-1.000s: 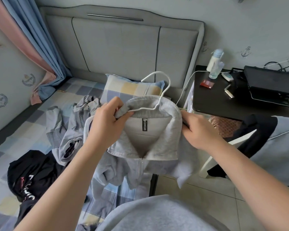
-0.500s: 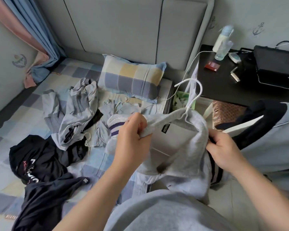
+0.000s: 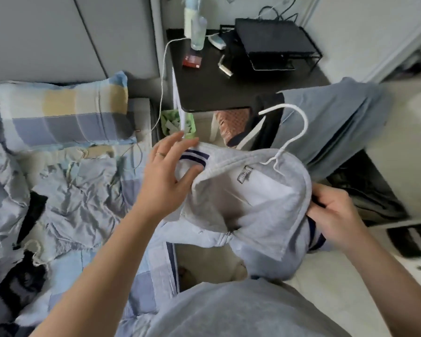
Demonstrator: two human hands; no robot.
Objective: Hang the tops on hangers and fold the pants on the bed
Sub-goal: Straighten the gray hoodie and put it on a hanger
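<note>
Grips the grey top (image 3: 265,215) by its right side in the right hand (image 3: 336,215), just off the bed (image 3: 144,276). Spreads the left hand (image 3: 165,173) loose against its striped trim. Points the hanger (image 3: 299,122) hook up toward the surface (image 3: 204,93).

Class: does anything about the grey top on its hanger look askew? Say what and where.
Yes. The white wire hanger sits tilted, and the grey fleece zip-up top hangs bunched, its navy-striped cuff caught up beside the collar. The right hand grips it.

A pale grey hoodie (image 3: 265,215) hangs on a white hanger (image 3: 299,125), beside a blue-and-yellow checked pillow (image 3: 58,113) and black table (image 3: 204,91).
</note>
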